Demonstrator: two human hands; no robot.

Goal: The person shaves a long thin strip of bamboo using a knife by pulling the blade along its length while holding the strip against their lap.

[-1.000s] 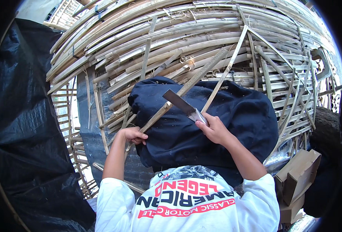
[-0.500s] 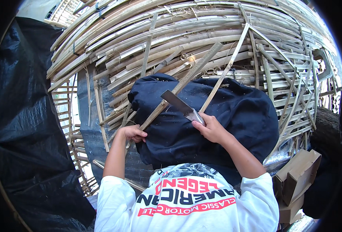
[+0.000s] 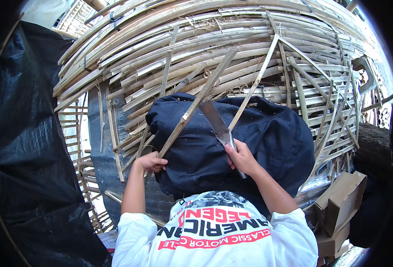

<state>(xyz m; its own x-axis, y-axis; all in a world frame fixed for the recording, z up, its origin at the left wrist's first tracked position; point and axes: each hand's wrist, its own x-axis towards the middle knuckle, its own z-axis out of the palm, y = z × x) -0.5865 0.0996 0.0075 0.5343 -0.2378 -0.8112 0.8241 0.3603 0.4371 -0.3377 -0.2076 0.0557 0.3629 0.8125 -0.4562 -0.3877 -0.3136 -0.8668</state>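
Observation:
My left hand [image 3: 153,162] is closed round the near end of a long bamboo strip [image 3: 190,112], which slants away to the upper right across the dark cloth. In my right hand [image 3: 241,158] is a knife with a broad flat blade [image 3: 213,116], gripped by its grey metal handle. The blade points up and to the left, close to the right side of the strip; whether it touches cannot be told. Under both lies a dark navy cloth [image 3: 267,129], bunched over my lap and dusted with small shavings.
Split bamboo slats [image 3: 161,66] are stacked across the far side, with thin curled shavings on them. Joined thin strips [image 3: 258,80] lean at the right. A black plastic sheet [image 3: 32,147] hangs at left. Cardboard boxes [image 3: 338,204] stand at the lower right.
The knife has tipped more upright, and my right hand has moved slightly nearer to me. The bamboo strip's far end has swung left. My left hand keeps its hold.

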